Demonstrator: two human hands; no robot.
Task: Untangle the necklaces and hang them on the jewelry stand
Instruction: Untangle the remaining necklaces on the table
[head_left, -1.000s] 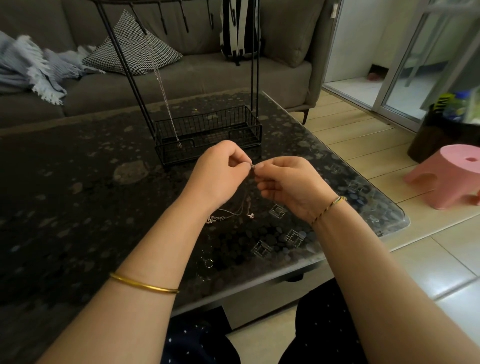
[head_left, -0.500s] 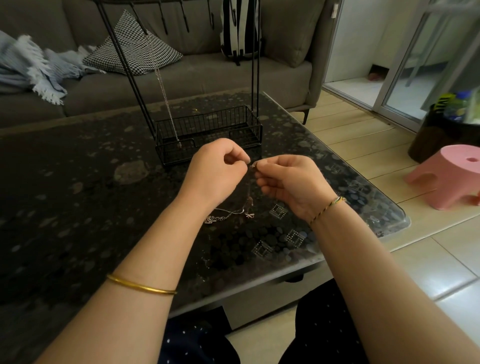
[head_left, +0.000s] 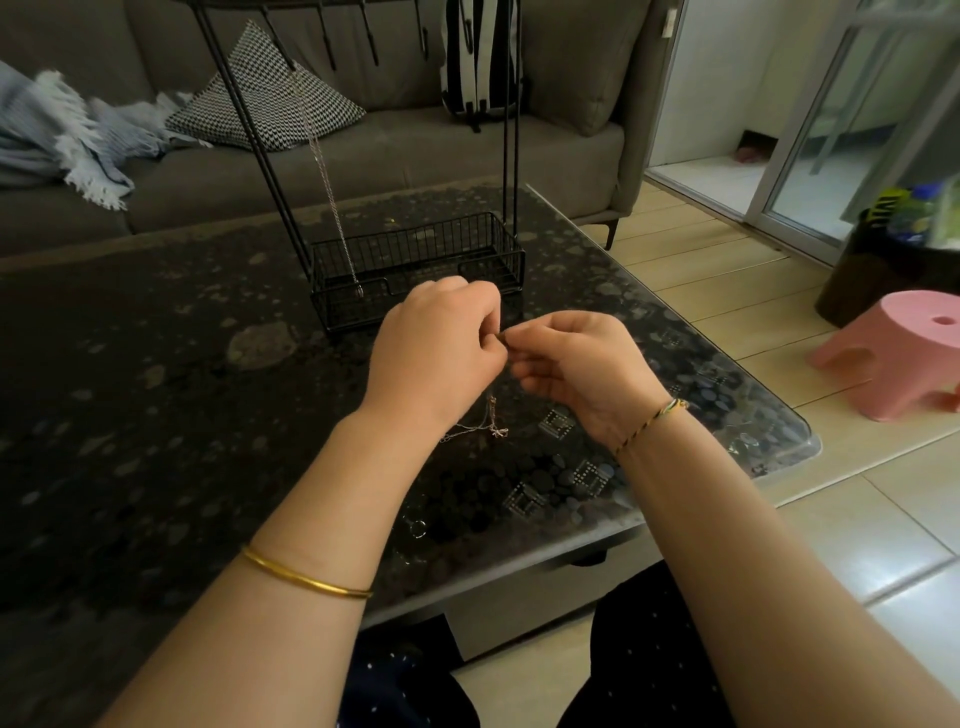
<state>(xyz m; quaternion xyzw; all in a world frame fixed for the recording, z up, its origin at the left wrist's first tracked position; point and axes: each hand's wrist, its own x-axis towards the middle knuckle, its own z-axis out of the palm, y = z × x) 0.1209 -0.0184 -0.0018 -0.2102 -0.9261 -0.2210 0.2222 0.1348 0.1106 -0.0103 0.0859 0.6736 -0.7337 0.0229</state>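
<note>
left arm (head_left: 291, 561): bare forearm, enters from lower left and runs up and right toward centre.
right arm (head_left: 753, 545): bare forearm, enters from lower right and runs up and left.
left hand (head_left: 441, 353): back to camera, fingers curled in, thumb and forefinger pinching the necklace (head_left: 491, 418) at the hand's right edge.
right hand (head_left: 576, 364): thumb side up, fingers curled, thumb and forefinger pinching the same necklace.
wrists: left roughly in line with its forearm, right slightly bent.
spacing: hands level, pinching tips meet at centre; actual contact can't be made out.
</note>
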